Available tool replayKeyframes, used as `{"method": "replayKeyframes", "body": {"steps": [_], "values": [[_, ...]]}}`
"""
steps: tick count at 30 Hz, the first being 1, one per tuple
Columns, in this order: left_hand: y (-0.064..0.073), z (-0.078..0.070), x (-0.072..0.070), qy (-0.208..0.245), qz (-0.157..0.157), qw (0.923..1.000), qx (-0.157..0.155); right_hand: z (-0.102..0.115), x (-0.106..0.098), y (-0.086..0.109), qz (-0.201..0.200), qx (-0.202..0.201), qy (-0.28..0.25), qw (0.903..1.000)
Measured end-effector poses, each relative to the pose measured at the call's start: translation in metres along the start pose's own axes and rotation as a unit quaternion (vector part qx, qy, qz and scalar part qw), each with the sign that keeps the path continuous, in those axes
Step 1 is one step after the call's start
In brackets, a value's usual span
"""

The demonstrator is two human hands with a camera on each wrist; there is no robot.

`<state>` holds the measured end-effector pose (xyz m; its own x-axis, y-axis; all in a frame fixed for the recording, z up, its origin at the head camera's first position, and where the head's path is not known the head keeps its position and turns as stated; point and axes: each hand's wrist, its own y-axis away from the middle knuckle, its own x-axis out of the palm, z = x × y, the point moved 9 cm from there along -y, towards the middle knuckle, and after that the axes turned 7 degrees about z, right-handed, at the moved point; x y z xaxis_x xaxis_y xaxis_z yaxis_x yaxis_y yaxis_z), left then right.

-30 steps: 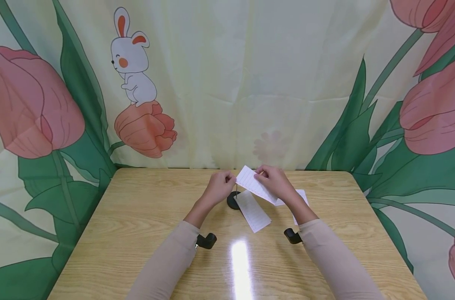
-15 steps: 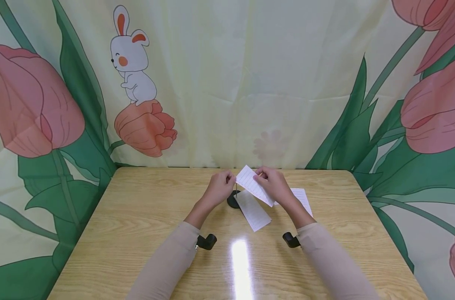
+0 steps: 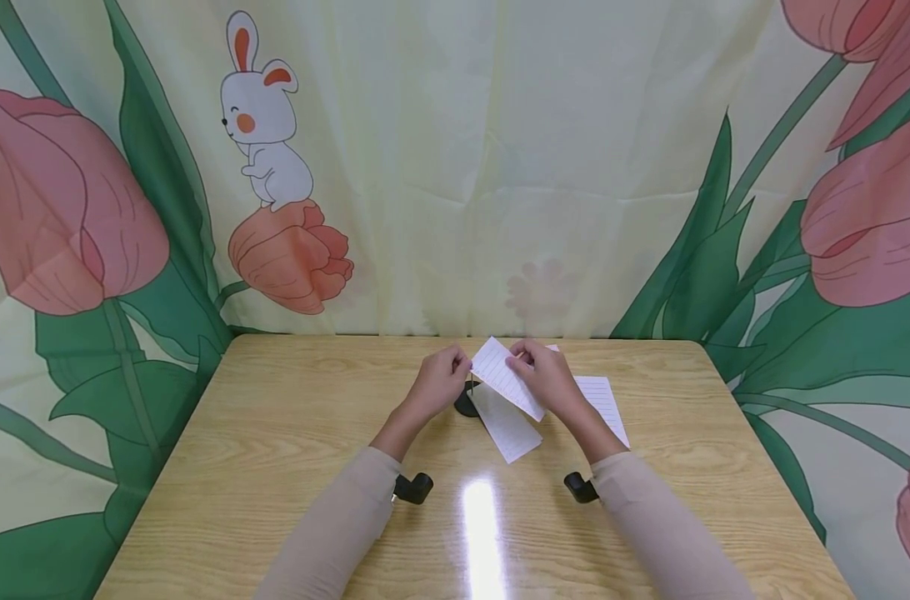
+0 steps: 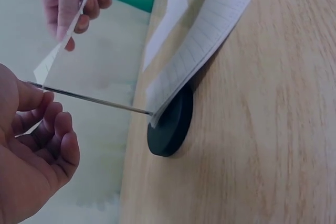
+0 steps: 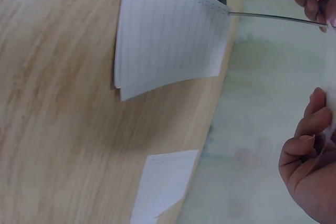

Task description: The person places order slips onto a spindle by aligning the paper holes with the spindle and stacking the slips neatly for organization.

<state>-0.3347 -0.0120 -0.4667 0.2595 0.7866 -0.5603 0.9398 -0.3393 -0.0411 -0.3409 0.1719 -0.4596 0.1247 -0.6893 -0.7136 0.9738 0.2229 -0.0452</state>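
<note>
A bill spike with a round black base (image 4: 170,124) and a thin metal rod (image 4: 94,99) stands on the table. Several lined paper slips (image 4: 197,40) are threaded low on the rod and slant off to one side. My left hand (image 3: 440,375) pinches the rod near its tip. Another lined slip (image 3: 503,375) is pinched in my right hand (image 3: 545,379), with one corner at the rod's tip beside the left fingers. Whether the rod goes through that corner I cannot tell. In the left wrist view, the right hand (image 4: 73,6) is partly cut off.
More lined paper (image 3: 605,404) lies on the wooden table (image 3: 312,400), partly behind the right forearm. Black camera mounts (image 3: 413,489) stick out at both wrists. A printed curtain (image 3: 440,208) hangs behind the table's far edge.
The right hand and its slip have come down slightly, and a white paper edge now shows behind that hand. The left hand stays nearly still at the rod.
</note>
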Motion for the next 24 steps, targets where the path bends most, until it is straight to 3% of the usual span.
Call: {"method": "replayKeyframes", "body": {"steps": [12, 18, 24], "values": [[-0.007, 0.028, 0.012, -0.015, 0.007, 0.9995, -0.028, -0.02, 0.024, 0.01, 0.037, 0.011, 0.013, 0.9992], [-0.009, 0.047, 0.022, -0.004, 0.018, 0.9984, -0.053, -0.032, 0.041, 0.014, 0.056, 0.032, 0.017, 0.9978], [-0.011, 0.058, 0.029, 0.003, 0.015, 0.9982, -0.057, -0.042, 0.056, 0.021, 0.074, 0.054, 0.025, 0.9955]]}}
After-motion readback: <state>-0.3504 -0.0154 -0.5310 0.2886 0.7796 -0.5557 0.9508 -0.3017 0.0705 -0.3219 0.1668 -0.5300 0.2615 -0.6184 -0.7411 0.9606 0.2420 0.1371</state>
